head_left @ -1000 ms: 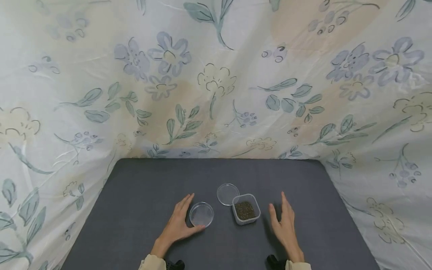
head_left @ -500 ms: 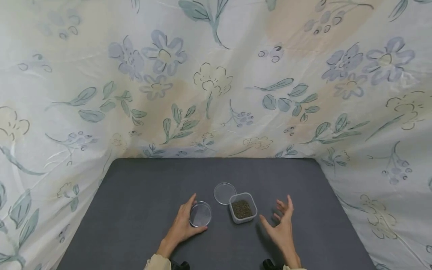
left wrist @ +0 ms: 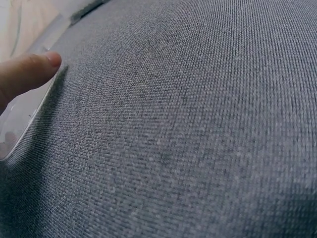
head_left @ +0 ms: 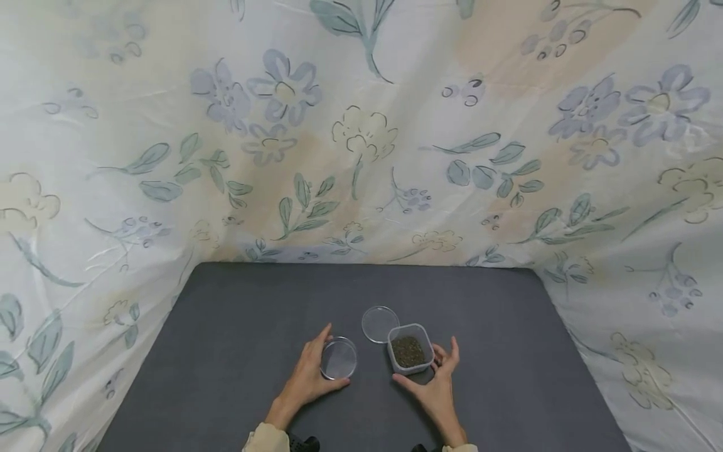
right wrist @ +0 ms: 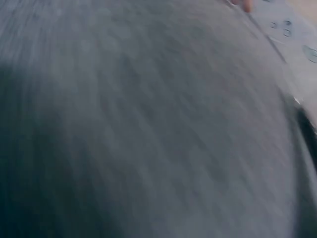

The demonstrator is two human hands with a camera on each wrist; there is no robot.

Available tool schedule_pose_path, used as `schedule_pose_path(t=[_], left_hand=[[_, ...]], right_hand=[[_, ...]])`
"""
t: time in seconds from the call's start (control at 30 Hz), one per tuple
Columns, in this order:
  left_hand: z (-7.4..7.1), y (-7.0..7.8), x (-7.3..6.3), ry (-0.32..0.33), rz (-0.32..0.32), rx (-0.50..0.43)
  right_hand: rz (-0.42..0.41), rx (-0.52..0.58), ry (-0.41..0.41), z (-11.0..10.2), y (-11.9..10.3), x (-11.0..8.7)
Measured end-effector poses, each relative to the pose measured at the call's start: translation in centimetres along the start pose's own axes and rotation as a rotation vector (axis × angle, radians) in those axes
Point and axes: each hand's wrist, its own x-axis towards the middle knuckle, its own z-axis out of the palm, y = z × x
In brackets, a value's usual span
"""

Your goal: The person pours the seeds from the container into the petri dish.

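Observation:
My left hand (head_left: 310, 371) lies around the left side of a round clear petri dish (head_left: 339, 359), thumb at its near edge and fingers behind it. The left wrist view shows the thumb (left wrist: 29, 74) against the clear rim. A square translucent plastic tub (head_left: 410, 350) with brown, grainy, soil-like material inside stands to the right of the dish. My right hand (head_left: 437, 386) is around this tub, with the thumb at its near left corner and bent fingers at its right side. The right wrist view is blurred, with only a fingertip (right wrist: 245, 5) at the top edge.
A second round clear dish or lid (head_left: 380, 324) lies behind the tub, close to its far left corner. Dark grey cloth covers the table (head_left: 254, 307). A floral curtain (head_left: 361, 157) hangs behind the table and along its sides.
My right hand has moved left from beside the tub, and its thumb and fingers have come around it. My left hand stays at the petri dish, its thumb slightly further along the near edge.

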Motion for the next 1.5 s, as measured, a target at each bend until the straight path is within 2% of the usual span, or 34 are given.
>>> schedule_pose_path(t=[0.2,0.3,0.57,0.8,1.1,1.3,1.5], left_hand=[[0.3,0.1,0.1,-0.019,-0.017,-0.008],[0.4,0.1,0.1,-0.025,-0.031,-0.010],[0.2,0.0,0.1,-0.031,-0.042,-0.021],[0.0,0.1,0.1,-0.032,-0.057,-0.017],[-0.1,0.1,0.3,-0.027,-0.053,-0.029],[0.0,0.1,0.3,-0.031,-0.050,-0.034],[0.2,0.2,0.4,-0.044,-0.057,-0.039]], right_hand=[[-0.144,-0.037,0.124,1.6,0.5,-0.1],[-0.156,-0.036,0.151,1.8,0.4,-0.1],[-0.170,-0.027,0.157,1.4,0.4,0.3],[-0.288,-0.067,0.087,0.1,-1.0,1.1],[-0.539,-0.287,-0.018,-1.0,-3.7,2.8],[-0.566,-0.385,-0.106,-1.1,-5.6,3.5],[-0.622,-0.446,-0.209,-0.5,-6.2,3.7]])
